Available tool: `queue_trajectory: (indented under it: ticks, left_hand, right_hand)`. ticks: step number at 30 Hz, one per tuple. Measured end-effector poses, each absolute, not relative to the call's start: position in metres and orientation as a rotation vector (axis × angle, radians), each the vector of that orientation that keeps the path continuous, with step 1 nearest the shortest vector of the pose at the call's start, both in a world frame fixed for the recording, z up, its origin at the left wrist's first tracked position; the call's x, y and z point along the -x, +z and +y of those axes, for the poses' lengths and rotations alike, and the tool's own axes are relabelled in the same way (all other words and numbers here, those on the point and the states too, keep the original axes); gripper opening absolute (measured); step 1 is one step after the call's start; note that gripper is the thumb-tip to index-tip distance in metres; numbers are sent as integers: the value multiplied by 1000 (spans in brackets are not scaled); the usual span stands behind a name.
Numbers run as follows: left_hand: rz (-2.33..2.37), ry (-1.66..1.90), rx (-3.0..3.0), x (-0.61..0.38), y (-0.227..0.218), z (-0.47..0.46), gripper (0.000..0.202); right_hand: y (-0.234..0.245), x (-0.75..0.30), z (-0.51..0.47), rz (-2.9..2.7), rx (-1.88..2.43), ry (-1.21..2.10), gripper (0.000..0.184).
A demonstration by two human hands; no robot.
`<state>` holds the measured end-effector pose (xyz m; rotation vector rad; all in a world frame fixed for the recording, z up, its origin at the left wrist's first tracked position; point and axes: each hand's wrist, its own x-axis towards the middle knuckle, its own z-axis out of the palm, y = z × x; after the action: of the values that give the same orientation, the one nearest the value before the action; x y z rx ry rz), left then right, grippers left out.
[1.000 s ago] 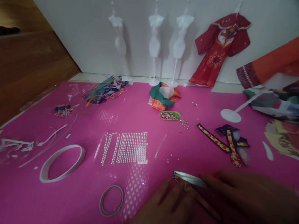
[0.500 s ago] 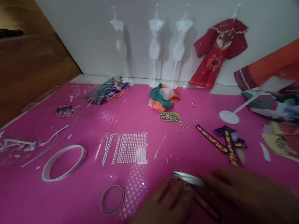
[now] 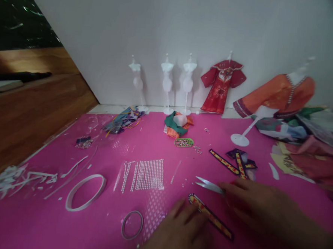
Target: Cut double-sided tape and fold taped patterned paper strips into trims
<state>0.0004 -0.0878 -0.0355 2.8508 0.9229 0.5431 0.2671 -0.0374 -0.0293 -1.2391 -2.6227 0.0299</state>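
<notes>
My right hand [image 3: 254, 205] is closed around a pair of scissors [image 3: 209, 185], its silver blades slightly apart and pointing left. Below the blades, a dark-edged strip of yellow and red patterned fabric [image 3: 215, 220] lies slanting on the pink surface, with small pearl beads round its upper left end. The fingers of my left hand [image 3: 177, 230] are stretched out and rest on the strip's upper left part. Several similar patterned strips [image 3: 223, 161] lie beyond my right hand. A sheet of pearl bead rows [image 3: 148, 175] lies left of the scissors.
A white ring [image 3: 71, 197] and a smaller tape roll [image 3: 123, 227] lie left on the pink surface [image 3: 100, 233]. White mannequins [image 3: 167, 77] stand by the wall, beside a red dress [image 3: 220, 92] and an orange garment [image 3: 270, 95]. A green bead tray [image 3: 184, 142] sits mid-table.
The scissors have moved away from the strip's end, and their blades have parted. My left hand stays on the strip. The view has tilted up and shifted right.
</notes>
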Motion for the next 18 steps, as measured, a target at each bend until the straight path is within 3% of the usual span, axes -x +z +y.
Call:
queue_trajectory:
  ticks: [5,11,18]
  left_hand:
    - [949,676,-2714,7,-29,-84,11]
    - [1256,867,-2488,12,-10,-76,16]
    - [1261,645,-2588,17,-14,-75,24]
  right_hand:
    - [-35,-263,-33,-2619,1434,153,37]
    - [-25,-254,-31,-2579,1301,35,38]
    - [-7,-258,-36,-2569,1322,-109,38]
